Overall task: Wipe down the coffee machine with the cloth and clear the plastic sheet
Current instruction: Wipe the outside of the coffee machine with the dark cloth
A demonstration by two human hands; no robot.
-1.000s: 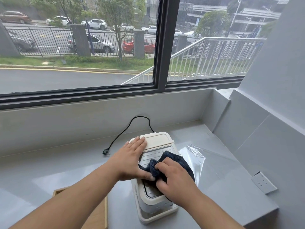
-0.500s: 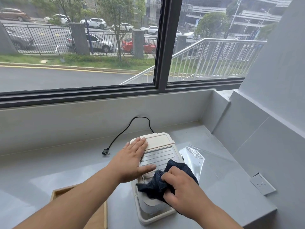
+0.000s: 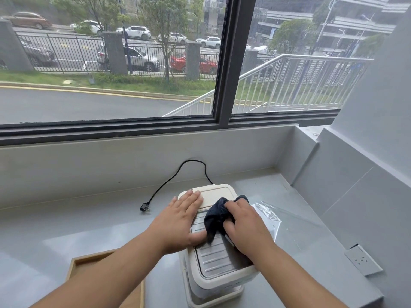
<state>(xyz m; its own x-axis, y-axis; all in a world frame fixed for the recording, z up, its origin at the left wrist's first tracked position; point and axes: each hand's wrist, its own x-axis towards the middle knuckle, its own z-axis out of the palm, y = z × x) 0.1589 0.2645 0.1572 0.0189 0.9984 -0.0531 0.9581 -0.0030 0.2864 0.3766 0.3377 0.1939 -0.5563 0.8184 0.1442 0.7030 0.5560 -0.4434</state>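
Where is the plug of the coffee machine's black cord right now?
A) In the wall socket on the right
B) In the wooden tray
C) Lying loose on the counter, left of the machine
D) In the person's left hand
C: the plug lies on the counter, left of the coffee machine, in no socket.

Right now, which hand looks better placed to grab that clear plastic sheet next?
Probably the right hand. The plastic sheet lies on the counter just right of the coffee machine, right beside it. It grips the cloth, though. The left hand is flat on the machine's far side, steadying it.
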